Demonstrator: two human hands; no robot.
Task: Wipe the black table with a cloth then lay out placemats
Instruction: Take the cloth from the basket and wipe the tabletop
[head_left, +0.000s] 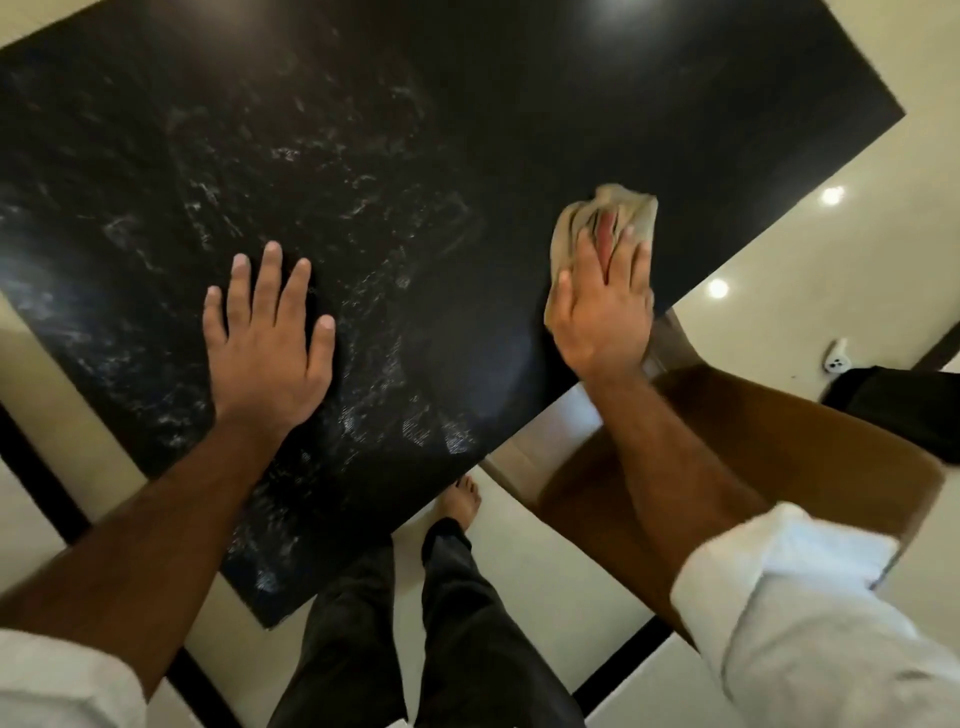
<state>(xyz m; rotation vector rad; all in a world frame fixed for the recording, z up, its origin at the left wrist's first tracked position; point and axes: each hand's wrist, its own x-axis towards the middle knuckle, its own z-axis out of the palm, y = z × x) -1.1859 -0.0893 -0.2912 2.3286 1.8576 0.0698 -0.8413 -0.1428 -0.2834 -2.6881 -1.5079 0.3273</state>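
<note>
The beige cloth (569, 234) is lying crumpled on the black worktop (467, 130), close to its right edge and just short of the near right corner. The right hand (602, 306) is pressing down on it from above, its fingers (631, 254) lying straight and slightly spread across the fabric rather than curling round it. The cloth is bunching out ahead of the fingertips and along the thumb side, and a reddish patch of it is showing between two fingers.

The left hand (270, 343) is resting palm-down on the bare worktop, well apart from the cloth, holding nothing, with its fingers (267, 275) wide and flat. Pale smears and streaks (363, 208) are covering the surface around and beyond that hand, while the area by the cloth is looking darker and cleaner.

A brown chair (779, 441) is standing just beside the worktop's right edge, under the right forearm. Both arms are wearing rolled white sleeves (805, 623). Below the near corner, dark trousers (467, 623) and a bare foot (465, 499) are showing on the glossy cream floor (779, 234). Farther right, a small white device (836, 356) is lying on the floor next to a dark object (904, 405) that I cannot identify.
</note>
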